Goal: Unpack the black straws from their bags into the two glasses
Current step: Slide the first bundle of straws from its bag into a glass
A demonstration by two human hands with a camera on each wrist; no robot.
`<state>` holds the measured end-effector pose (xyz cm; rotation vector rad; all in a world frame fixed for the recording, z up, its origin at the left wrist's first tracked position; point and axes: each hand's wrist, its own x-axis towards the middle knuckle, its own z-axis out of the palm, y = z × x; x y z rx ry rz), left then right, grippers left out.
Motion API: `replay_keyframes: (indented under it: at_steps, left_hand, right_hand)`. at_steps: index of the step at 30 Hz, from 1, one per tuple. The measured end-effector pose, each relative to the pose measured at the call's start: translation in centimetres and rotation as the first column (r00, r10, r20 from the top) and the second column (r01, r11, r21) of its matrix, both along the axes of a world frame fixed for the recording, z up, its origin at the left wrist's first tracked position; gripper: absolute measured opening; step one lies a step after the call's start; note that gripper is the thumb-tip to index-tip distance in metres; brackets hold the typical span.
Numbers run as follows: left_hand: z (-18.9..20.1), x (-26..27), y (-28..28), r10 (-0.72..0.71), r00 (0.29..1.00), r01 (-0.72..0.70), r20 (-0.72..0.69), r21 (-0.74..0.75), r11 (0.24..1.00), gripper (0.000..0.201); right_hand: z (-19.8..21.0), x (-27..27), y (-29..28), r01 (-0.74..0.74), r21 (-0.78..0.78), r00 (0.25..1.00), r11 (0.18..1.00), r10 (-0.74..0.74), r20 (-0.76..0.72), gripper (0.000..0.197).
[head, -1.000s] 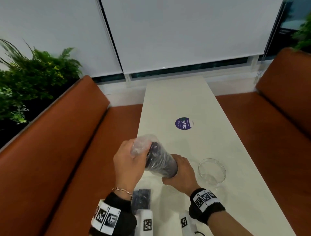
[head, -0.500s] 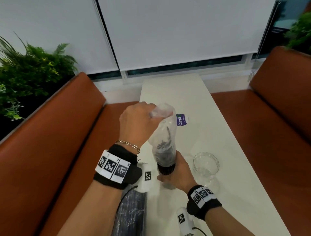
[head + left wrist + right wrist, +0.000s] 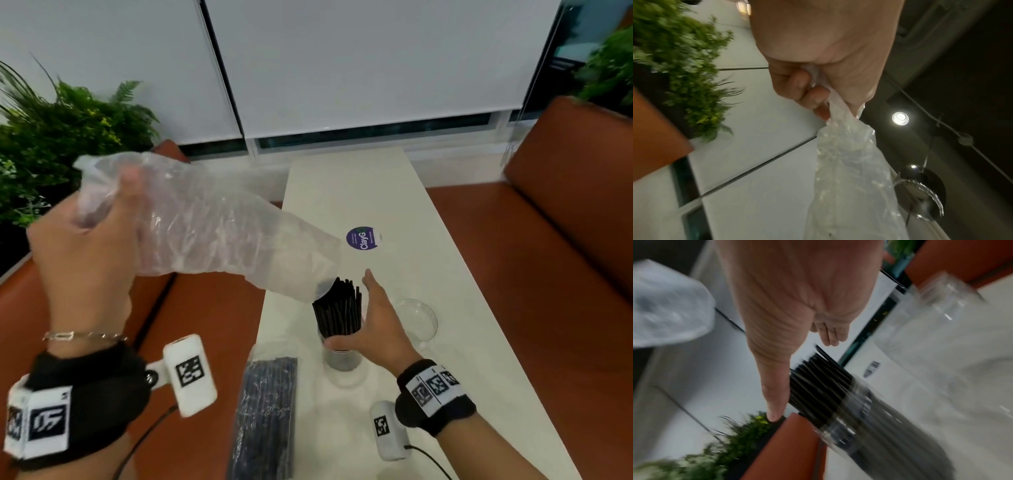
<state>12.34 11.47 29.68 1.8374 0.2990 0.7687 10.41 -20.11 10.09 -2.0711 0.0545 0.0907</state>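
Note:
A bundle of black straws stands upright in a clear glass near the table's left edge. My right hand is open, fingers straight, thumb and palm against the straws just above the glass rim. My left hand is raised at the left and grips the closed end of an emptied clear plastic bag; the bag's mouth hangs just over the straw tips. A second, empty glass stands to the right. A full bag of black straws lies on the table.
The long white table carries a round purple sticker. Orange-brown benches run along both sides. Green plants stand behind the left bench. White blinds cover the window beyond.
My left hand has lifted the bag up and to the left, off the straws, which now stand bare in the glass. My right hand has opened from gripping the glass.

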Motion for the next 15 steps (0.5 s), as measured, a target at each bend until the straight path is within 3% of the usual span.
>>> replay_keyframes:
  at_steps: [2, 4, 6, 8, 10, 12, 15]
  left_hand:
    - [-1.3, -1.9, -0.1, -0.011, 1.0, 0.008, -0.027, -0.12, 0.993, 0.059]
    - [-3.7, -3.6, -0.3, -0.068, 0.997, 0.058, -0.036, -0.228, 0.972, 0.057]
    - [-5.4, -5.9, -1.5, -0.169, 0.983, 0.138, -0.076, -0.309, 0.941, 0.068]
    - [-7.7, -7.8, -2.8, -0.264, 0.953, 0.204, -0.147, -0.331, 0.921, 0.073]
    - [-10.1, -9.4, -4.4, -0.357, 0.91, 0.274, -0.212, -0.341, 0.899, 0.062]
    - [-12.3, -11.0, -5.9, -0.405, 0.881, 0.309, -0.245, -0.351, 0.884, 0.056]
    - [-15.6, -12.9, -7.9, -0.324, 0.892, 0.255, -0.316, -0.239, 0.937, 0.05]
  right_hand:
    - [2.4, -1.6, -0.7, -0.038, -0.001, 0.999, 0.999, 0.038, 0.022, 0.151]
    - [4.4, -3.4, -1.8, -0.187, 0.195, 0.982, 0.963, 0.188, 0.012, 0.154]
    - [5.9, -5.2, -2.7, -0.322, 0.489, 0.932, 0.811, 0.364, 0.011, 0.153]
    - [6.4, -6.2, -3.2, -0.306, 0.678, 0.92, 0.668, 0.39, 0.032, 0.127]
    - [6.3, -7.1, -3.1, -0.205, 0.689, 0.963, 0.695, 0.27, 0.014, 0.098]
    - [6.0, -8.2, -3.5, -0.006, 0.6, 0.998, 0.8, 0.042, -0.047, 0.083]
    - [4.7, -10.4, -4.8, 0.127, 0.419, 0.991, 0.899, -0.131, -0.02, 0.039]
